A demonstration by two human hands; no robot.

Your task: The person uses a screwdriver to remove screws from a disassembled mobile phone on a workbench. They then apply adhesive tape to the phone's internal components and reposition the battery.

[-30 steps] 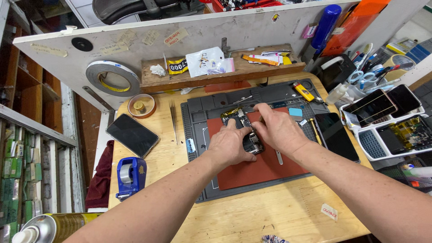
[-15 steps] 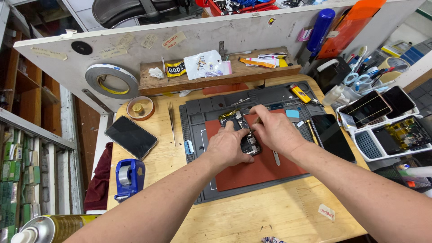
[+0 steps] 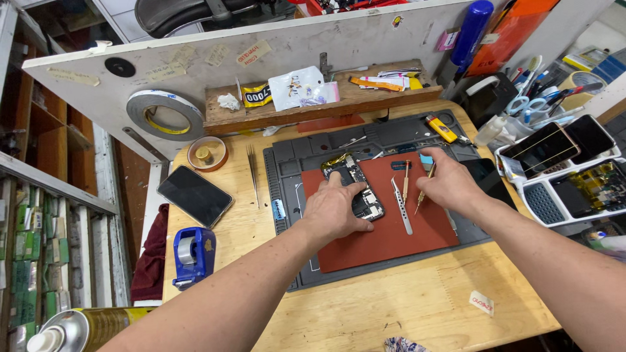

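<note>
An opened phone point(image 3: 352, 175) with its insides showing lies on a red mat point(image 3: 391, 251), which sits on a grey work mat point(image 3: 287, 169). My left hand point(image 3: 336, 212) presses down on the phone's near end, fingers wrapped over it. To the right of the phone, my right hand point(image 3: 450, 186) pinches a thin screwdriver point(image 3: 420, 199) whose tip rests on the red mat. Metal tweezers point(image 3: 402, 212) and a second small screwdriver point(image 3: 405, 182) lie between the two hands.
A black phone point(image 3: 194, 194), a blue tape dispenser point(image 3: 192, 254) and a small round dish point(image 3: 207, 154) sit at the left. White trays with phones point(image 3: 554, 163) crowd the right edge. A wooden shelf point(image 3: 313, 107) and a tape roll point(image 3: 166, 114) stand at the back.
My right hand has left the phone and moved right to the screwdriver by the tweezers. My left hand stays on the phone.
</note>
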